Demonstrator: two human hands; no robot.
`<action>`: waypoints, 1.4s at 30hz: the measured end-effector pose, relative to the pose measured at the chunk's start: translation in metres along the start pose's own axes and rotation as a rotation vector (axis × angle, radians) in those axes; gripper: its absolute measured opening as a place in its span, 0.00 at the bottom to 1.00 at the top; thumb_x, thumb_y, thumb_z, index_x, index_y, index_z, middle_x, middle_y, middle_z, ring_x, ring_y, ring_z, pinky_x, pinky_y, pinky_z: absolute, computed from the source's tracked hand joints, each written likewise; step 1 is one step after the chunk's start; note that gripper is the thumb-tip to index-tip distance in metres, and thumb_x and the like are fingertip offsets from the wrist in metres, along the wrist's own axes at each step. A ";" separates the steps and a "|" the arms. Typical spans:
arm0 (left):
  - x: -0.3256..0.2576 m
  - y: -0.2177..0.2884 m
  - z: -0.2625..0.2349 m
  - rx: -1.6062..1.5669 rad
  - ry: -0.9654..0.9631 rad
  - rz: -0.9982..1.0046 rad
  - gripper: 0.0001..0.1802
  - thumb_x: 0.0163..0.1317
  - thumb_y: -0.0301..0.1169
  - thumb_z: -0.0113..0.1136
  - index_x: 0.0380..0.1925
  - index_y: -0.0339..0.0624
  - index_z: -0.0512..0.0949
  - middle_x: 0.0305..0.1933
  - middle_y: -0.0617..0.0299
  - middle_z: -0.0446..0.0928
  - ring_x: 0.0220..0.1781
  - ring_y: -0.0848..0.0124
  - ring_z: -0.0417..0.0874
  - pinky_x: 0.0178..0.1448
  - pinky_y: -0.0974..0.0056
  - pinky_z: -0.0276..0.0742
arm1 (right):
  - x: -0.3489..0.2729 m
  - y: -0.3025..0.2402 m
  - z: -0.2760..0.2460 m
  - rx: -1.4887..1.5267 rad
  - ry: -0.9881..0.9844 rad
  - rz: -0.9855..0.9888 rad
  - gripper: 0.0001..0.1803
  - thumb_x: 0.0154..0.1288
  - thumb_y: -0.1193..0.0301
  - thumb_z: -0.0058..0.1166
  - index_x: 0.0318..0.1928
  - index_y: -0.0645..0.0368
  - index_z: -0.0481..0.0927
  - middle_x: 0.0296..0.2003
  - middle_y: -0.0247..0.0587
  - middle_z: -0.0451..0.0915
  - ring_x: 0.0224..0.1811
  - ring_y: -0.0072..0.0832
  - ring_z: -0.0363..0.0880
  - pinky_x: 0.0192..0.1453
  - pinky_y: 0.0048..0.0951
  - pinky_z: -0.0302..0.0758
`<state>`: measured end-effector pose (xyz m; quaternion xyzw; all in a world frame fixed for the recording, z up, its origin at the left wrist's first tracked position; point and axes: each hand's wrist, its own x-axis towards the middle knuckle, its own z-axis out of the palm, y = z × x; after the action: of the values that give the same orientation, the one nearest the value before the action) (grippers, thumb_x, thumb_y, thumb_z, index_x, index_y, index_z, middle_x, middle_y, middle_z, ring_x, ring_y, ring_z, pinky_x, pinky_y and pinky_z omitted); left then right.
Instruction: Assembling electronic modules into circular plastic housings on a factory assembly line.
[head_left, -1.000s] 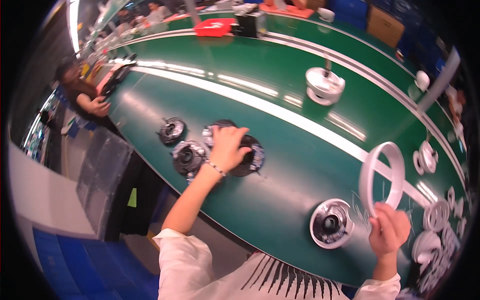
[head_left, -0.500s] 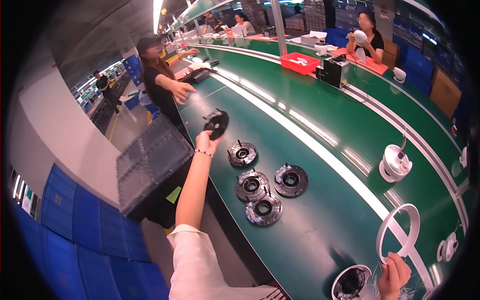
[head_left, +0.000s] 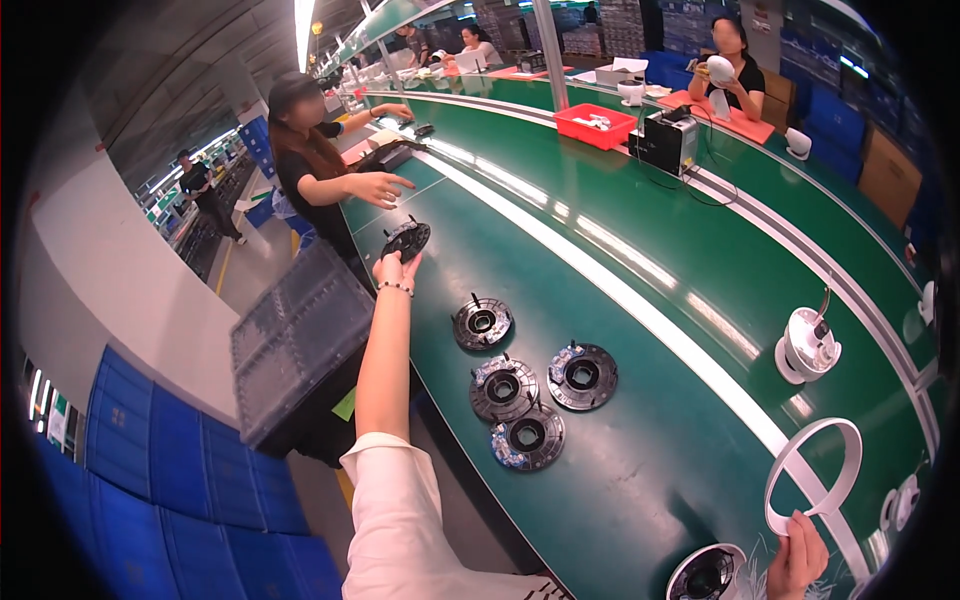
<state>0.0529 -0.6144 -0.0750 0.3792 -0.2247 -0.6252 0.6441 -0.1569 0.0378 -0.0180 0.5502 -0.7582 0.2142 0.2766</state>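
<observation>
My left hand (head_left: 396, 270), its arm stretched far forward, grips the near edge of a round black plastic disc part (head_left: 408, 240) with upright prongs, held tilted over the left side of the bench. Behind it on the bench lie several similar discs with circuit boards: one apart (head_left: 482, 323), one to the right (head_left: 583, 377), and two overlapping, the upper disc (head_left: 503, 388) and the lower disc (head_left: 527, 438). At the lower right my right hand (head_left: 798, 560) pinches the bottom of a white ring (head_left: 848, 465). Left of that hand sits a white round housing (head_left: 738, 562) with a black inside.
A co-worker's hand (head_left: 382, 188) reaches over the bench just beyond my disc. A moving-line belt (head_left: 650, 215) carries a white round unit (head_left: 810, 345). A red bin (head_left: 597, 125) and black box (head_left: 668, 145) stand across. Grey crates (head_left: 300, 330) flank the bench's left edge.
My left hand has moved the disc farther away and slightly left, toward the co-worker, whose arm has shifted right. My right hand still holds the ring, now turned more face-on.
</observation>
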 end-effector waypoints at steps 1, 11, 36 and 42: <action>0.000 -0.002 0.002 -0.003 0.010 -0.020 0.18 0.53 0.16 0.33 0.44 0.31 0.66 0.43 0.46 0.73 0.39 0.51 0.79 0.40 0.50 0.79 | -0.003 0.000 0.000 -0.027 -0.004 0.037 0.04 0.53 0.81 0.53 0.31 0.65 0.78 0.31 0.45 0.80 0.32 0.37 0.79 0.36 0.29 0.77; -0.006 0.002 0.017 0.253 -0.130 0.053 0.16 0.50 0.16 0.37 0.40 0.33 0.66 0.39 0.50 0.72 0.38 0.55 0.78 0.37 0.51 0.80 | -0.062 0.005 -0.023 -0.335 0.049 0.378 0.04 0.54 0.79 0.53 0.31 0.63 0.79 0.31 0.43 0.80 0.33 0.33 0.79 0.37 0.27 0.76; -0.449 -0.096 -0.182 0.683 -0.710 0.295 0.18 0.52 0.19 0.51 0.46 0.36 0.72 0.32 0.49 0.78 0.29 0.69 0.81 0.33 0.72 0.73 | 0.341 -0.228 0.266 0.637 -0.156 -0.334 0.07 0.47 0.70 0.58 0.26 0.60 0.80 0.28 0.52 0.76 0.35 0.44 0.76 0.39 0.39 0.74; -0.455 -0.103 -0.174 0.778 -0.627 0.317 0.19 0.50 0.20 0.51 0.45 0.36 0.72 0.22 0.56 0.76 0.19 0.76 0.77 0.25 0.73 0.71 | 0.372 -0.256 0.288 0.666 -0.109 -0.225 0.05 0.47 0.72 0.57 0.23 0.60 0.77 0.25 0.46 0.76 0.33 0.42 0.76 0.39 0.39 0.73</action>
<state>0.0670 -0.1274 -0.1761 0.3463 -0.6770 -0.4739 0.4440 -0.0553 -0.4870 0.0138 0.7009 -0.5950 0.3882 0.0629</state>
